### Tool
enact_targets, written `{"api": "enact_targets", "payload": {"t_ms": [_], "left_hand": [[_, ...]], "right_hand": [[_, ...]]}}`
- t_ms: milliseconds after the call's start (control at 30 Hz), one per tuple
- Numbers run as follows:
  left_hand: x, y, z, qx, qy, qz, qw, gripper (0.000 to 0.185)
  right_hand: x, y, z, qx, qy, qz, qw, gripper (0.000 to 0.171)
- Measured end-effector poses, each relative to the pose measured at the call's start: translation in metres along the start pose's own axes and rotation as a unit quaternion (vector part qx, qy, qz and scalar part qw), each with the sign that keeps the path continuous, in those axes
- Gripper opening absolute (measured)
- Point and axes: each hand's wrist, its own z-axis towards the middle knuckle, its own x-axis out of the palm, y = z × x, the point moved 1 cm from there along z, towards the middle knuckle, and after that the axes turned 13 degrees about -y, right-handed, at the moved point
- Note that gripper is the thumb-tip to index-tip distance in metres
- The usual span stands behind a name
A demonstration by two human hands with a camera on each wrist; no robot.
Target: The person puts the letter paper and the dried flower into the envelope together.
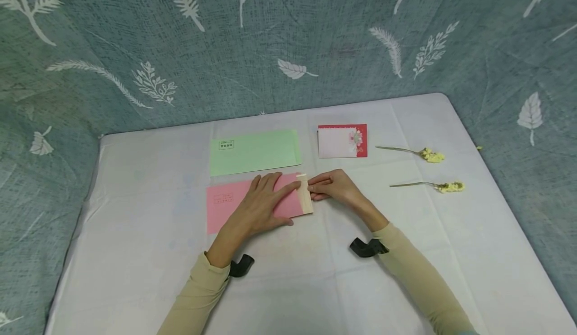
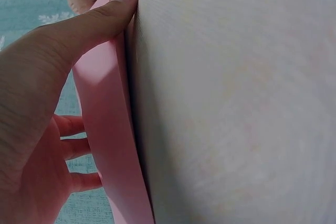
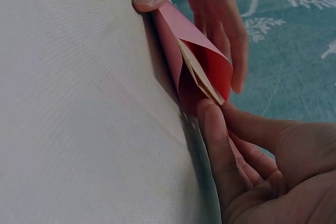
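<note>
**Two hands on one pink envelope, its open end toward the right hand**

Two hands meet near the middle of the white table (image 1: 135, 275), both on the pink envelope (image 1: 225, 202). Its long axis runs left to right, parallel to the near edge, and its cream flap (image 1: 306, 202) is at the right-hand end. The left hand (image 1: 263, 205) lies flat over the envelope's right half, fingers spread and fairly straight, pressing it down; the left wrist view shows the thumb tip at the paper's edge, the paper bowed under the palm. The right hand (image 1: 333, 187) is at the flap end, its fingertips (image 3: 215, 124) pinching there; the right wrist view shows the mouth held open, with a cream edge inside. So the opening lies straight off the right hand, which is the nearer one to it.

Toward the far edge lie a green envelope (image 1: 254, 150) and, to its right, a red card (image 1: 342, 140). Two flower sprigs (image 1: 430, 154) (image 1: 448, 187) lie nearer the right edge, well apart from both hands.
</note>
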Motion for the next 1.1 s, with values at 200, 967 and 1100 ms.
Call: {"api": "enact_targets", "payload": {"t_ms": [200, 967, 1100], "left_hand": [[0.0, 0.0, 0.001, -0.001, 0.001, -0.001, 1.0, 0.088], [-0.001, -0.001, 0.001, 0.025, -0.01, 0.001, 0.9996, 0.089], [-0.001, -0.002, 0.002, 0.025, -0.01, -0.002, 0.9996, 0.09]], "right_hand": [[0.004, 0.003, 0.001, 0.006, 0.01, -0.003, 1.0, 0.025], [0.019, 0.006, 0.003, 0.004, 0.047, -0.012, 0.999, 0.028], [0.022, 0.004, 0.003, -0.01, 0.048, -0.032, 0.998, 0.029]]}}
